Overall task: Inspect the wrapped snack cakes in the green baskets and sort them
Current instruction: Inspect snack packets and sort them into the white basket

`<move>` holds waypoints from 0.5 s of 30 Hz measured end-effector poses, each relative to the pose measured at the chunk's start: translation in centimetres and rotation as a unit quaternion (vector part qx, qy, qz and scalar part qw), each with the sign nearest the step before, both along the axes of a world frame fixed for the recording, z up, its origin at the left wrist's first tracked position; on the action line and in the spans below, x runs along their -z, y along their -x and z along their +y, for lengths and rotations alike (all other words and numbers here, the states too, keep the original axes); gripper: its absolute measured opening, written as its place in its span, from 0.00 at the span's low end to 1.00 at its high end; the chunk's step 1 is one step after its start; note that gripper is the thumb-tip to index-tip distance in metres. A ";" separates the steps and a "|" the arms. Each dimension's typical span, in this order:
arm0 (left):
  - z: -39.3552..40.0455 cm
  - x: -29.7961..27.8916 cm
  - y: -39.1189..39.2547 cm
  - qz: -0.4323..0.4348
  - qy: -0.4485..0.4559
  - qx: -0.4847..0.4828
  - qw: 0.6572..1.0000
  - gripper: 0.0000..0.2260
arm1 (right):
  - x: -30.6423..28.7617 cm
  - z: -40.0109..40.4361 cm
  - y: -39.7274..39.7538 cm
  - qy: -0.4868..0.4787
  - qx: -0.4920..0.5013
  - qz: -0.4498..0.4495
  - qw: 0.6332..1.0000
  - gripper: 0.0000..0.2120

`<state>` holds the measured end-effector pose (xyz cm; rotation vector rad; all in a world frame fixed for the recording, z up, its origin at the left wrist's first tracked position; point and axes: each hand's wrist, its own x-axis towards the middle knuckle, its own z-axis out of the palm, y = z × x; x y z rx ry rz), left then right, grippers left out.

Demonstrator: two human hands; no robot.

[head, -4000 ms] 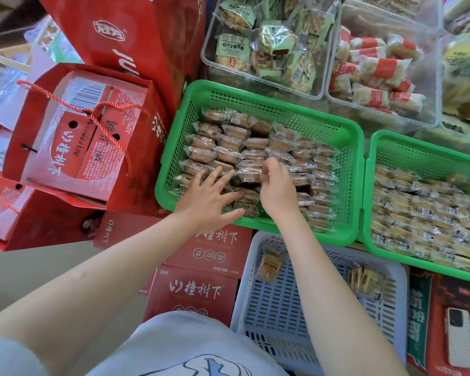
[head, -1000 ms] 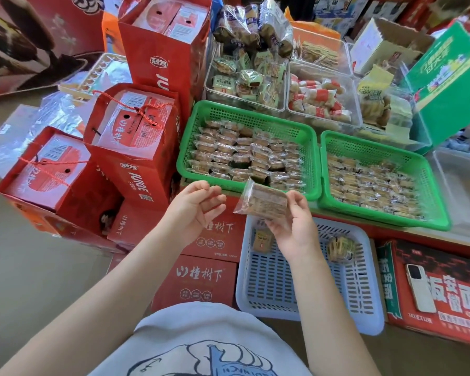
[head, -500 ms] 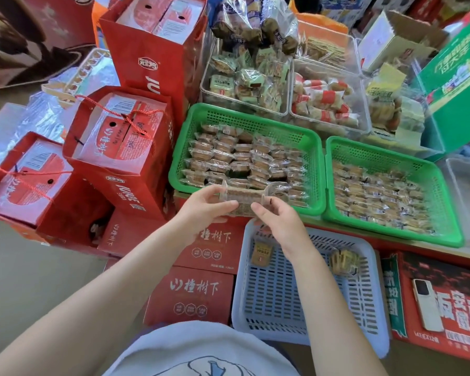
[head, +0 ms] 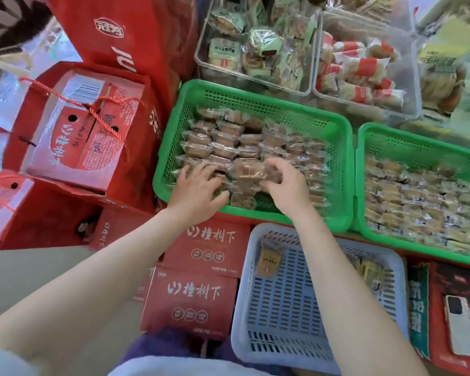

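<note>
The inspected cake (head: 246, 169) is back over the left green basket (head: 255, 96). Right hand (head: 285, 183) pinches it; left hand (head: 198, 185) rests spread on the rows. Next: seat it, select another.

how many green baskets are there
2. One green basket sits at centre, where the left hand and right hand reach into its wrapped cakes. The other green basket sits to its right, partly cut off by the frame edge.

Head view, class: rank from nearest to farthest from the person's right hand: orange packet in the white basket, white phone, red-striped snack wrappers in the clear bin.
1. Orange packet, just below the right hand.
2. Red-striped snack wrappers, upper right.
3. White phone, lower right corner.
</note>
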<state>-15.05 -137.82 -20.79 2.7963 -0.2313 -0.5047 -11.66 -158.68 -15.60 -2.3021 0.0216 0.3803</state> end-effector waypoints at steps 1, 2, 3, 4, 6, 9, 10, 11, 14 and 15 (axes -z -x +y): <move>0.0 0.2 -0.3 -0.004 -0.009 0.000 1.000 0.22 | 0.5 -0.1 -0.4 0.053 -0.036 -0.023 0.998 0.16; 0.0 0.4 -0.6 -0.009 -0.018 0.000 1.000 0.21 | 1.1 -0.3 -0.7 0.097 -0.064 -0.047 0.992 0.17; 0.0 0.5 -0.9 -0.017 -0.026 0.004 0.999 0.21 | 1.6 -0.5 -0.8 0.129 -0.079 -0.067 0.986 0.19; -0.2 0.6 -1.1 -0.024 -0.033 0.010 0.999 0.21 | 2.1 -0.5 -0.9 0.153 -0.088 -0.085 0.981 0.19; -0.5 0.5 -1.5 -0.037 -0.034 0.016 0.999 0.23 | 3.0 0.1 -0.9 0.186 -0.114 -0.128 0.968 0.19; -0.6 0.8 -1.4 -0.096 0.001 0.000 0.995 0.23 | 3.8 2.0 -1.3 0.210 -0.148 -0.178 0.950 0.18; -0.5 0.9 -1.2 -0.115 0.015 -0.004 0.993 0.22 | 4.1 2.4 -1.4 0.212 -0.158 -0.185 0.946 0.18; -0.5 1.0 -1.2 -0.125 0.024 -0.008 0.992 0.23 | 4.4 2.6 -1.5 0.214 -0.161 -0.185 0.945 0.18; -0.5 1.1 -1.1 -0.100 0.021 -0.009 0.995 0.27 | 5.7 2.5 -1.6 0.212 -0.165 -0.189 0.944 0.14; -0.5 1.1 -1.1 -0.087 0.013 -0.001 0.996 0.28 | 6.0 2.5 -1.5 0.211 -0.169 -0.189 0.944 0.10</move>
